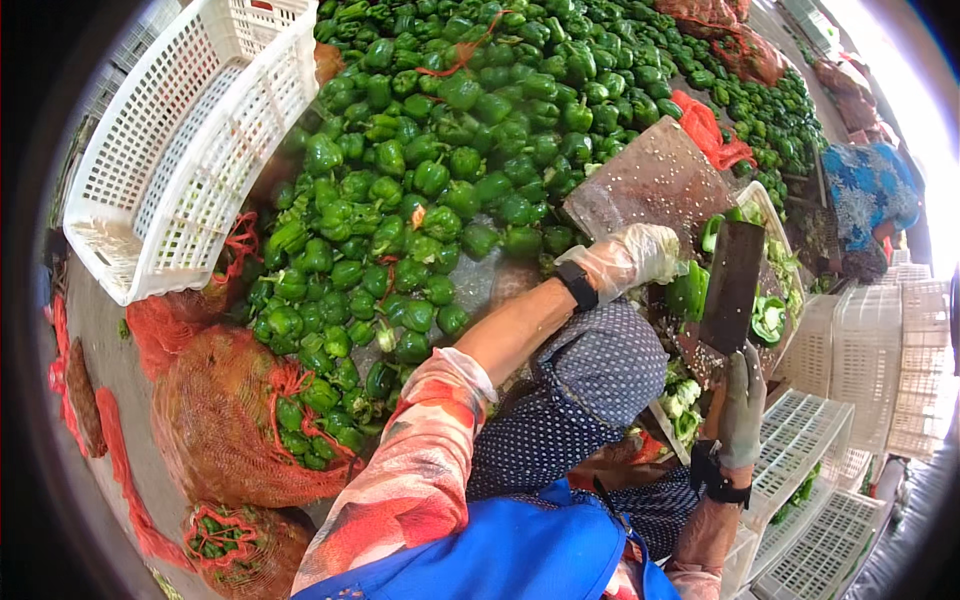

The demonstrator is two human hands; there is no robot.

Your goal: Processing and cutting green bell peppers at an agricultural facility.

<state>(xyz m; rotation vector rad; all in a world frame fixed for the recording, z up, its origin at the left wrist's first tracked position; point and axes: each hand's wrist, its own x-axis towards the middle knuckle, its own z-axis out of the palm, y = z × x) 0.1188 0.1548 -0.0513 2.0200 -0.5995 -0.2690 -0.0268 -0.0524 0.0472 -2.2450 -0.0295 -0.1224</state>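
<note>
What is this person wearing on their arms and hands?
The left hand wears a thin, clear plastic glove, with a black band at the wrist; the forearm above it is bare, and a floral sleeve in pink, orange and white covers the upper arm. The right hand wears a grey-green glove, with a black strap around its wrist.

Counted: one cleaver, one cutting board, two gloved hands, left and right, one tilted white crate, two red mesh sacks of peppers; loose green peppers too many to be counted.
</note>
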